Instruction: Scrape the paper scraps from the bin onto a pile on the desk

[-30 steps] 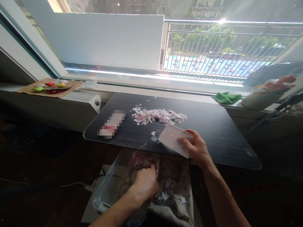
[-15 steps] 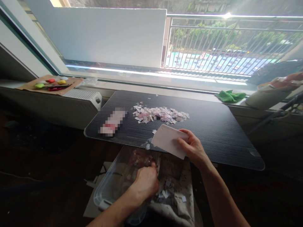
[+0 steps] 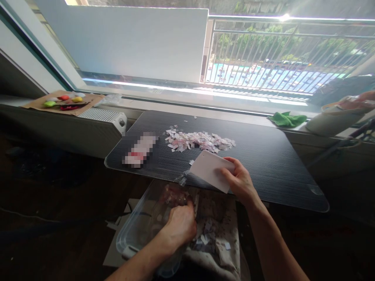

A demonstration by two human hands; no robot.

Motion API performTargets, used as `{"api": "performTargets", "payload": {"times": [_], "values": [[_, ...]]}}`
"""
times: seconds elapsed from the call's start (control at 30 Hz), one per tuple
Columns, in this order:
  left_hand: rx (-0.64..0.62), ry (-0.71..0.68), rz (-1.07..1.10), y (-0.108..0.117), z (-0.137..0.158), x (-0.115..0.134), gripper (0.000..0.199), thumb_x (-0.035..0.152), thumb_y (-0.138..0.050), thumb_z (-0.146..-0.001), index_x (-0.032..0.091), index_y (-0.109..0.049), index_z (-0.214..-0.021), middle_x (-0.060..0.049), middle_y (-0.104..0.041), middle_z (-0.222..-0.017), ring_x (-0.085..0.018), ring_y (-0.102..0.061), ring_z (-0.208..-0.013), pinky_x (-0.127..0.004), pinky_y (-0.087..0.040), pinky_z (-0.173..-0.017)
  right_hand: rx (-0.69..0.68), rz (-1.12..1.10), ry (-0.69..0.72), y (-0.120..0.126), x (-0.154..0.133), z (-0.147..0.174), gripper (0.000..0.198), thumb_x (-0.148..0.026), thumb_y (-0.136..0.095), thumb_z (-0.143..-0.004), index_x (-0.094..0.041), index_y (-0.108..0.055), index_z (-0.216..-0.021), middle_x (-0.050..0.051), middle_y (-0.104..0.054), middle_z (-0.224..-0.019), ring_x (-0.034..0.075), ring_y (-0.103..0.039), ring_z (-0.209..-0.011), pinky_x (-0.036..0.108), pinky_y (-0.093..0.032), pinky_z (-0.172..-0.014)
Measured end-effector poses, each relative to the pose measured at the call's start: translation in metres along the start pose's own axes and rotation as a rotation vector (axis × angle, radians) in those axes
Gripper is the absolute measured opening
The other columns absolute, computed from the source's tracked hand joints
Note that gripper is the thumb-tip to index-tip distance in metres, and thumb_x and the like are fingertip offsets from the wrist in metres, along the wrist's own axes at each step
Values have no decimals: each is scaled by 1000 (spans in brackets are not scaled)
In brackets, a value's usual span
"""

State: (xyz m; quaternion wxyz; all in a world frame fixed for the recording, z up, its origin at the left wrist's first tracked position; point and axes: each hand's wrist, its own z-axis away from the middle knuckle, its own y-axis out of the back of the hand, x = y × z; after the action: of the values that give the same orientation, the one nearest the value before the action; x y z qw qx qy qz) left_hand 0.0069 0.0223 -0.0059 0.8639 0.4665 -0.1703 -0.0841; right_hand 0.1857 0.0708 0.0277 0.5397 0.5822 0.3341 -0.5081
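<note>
My right hand [image 3: 241,177] pinches a flat white card [image 3: 211,171] with a small hole in one corner, tilted above the near edge of the dark table [image 3: 263,168]. Just beyond the card lies a heap of small white and pinkish square scraps [image 3: 200,140]. A few loose clear and white bits [image 3: 183,181] sit at the table's near edge. Below that edge, my left hand [image 3: 181,224] is closed on the right-hand side of a clear plastic bin [image 3: 131,222]; its fingertips are partly hidden. Reddish, shiny contents show inside the bin.
A blurred-out pinkish item [image 3: 140,150] lies at the table's left. More scraps [image 3: 206,236] rest on stained cloth [image 3: 231,218] below. On the sill are a green cloth [image 3: 287,119], a pale container [image 3: 328,117] and cardboard [image 3: 38,103] bearing coloured objects. A radiator [image 3: 102,116] stands left.
The white card and my right hand have shifted slightly away from the table's near edge. Bits at that edge have moved a little. My left hand stays at the bin.
</note>
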Motion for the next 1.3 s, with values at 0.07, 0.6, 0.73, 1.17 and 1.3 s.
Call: {"api": "performTargets", "payload": {"times": [0.07, 0.6, 0.73, 1.17, 1.3], "values": [[0, -5, 4, 0, 0, 0, 57, 19, -40, -66, 3, -34, -120, -15, -65, -80, -26, -61, -80, -35, -46, -69, 16, 25, 11, -1, -1, -4, 40, -33, -51, -68, -20, -48, -106, -2, -55, -70, 11, -50, -54, 22, -42, -47], [3, 15, -13, -3, -3, -1, 65, 17, -41, -65, 1, -26, -126, -16, -65, -82, -26, -61, -82, -33, -46, -70, -196, 29, 32, -9, -11, -2, 37, -30, -50, -68, -20, -49, -104, -3, -54, -67, 11, -50, -54, 20, -39, -45], [-6, 3, 3, -3, -3, -1, 59, 17, -41, -65, 4, -32, -122, -15, -65, -80, -25, -61, -80, -33, -46, -69, -133, 12, 27, -12, -14, -6, 40, -31, -49, -68, -21, -46, -108, -3, -54, -67, 11, -50, -53, 21, -41, -46], [12, 5, 9, -4, -1, -2, 40, 20, -40, -67, 9, -45, -104, -13, -64, -80, -24, -61, -82, -31, -45, -71, 156, 176, 69, 14, -13, -19, 45, -35, -52, -65, -19, -51, -107, -1, -55, -65, 11, -49, -49, 22, -41, -44], [-2, -5, 2, -2, 0, -2, 46, 21, -39, -68, 8, -41, -112, -13, -64, -80, -25, -61, -82, -32, -44, -71, 163, 152, 59, 13, -6, -28, 44, -34, -52, -64, -19, -52, -106, 0, -59, -71, 13, -53, -55, 24, -44, -48]]}}
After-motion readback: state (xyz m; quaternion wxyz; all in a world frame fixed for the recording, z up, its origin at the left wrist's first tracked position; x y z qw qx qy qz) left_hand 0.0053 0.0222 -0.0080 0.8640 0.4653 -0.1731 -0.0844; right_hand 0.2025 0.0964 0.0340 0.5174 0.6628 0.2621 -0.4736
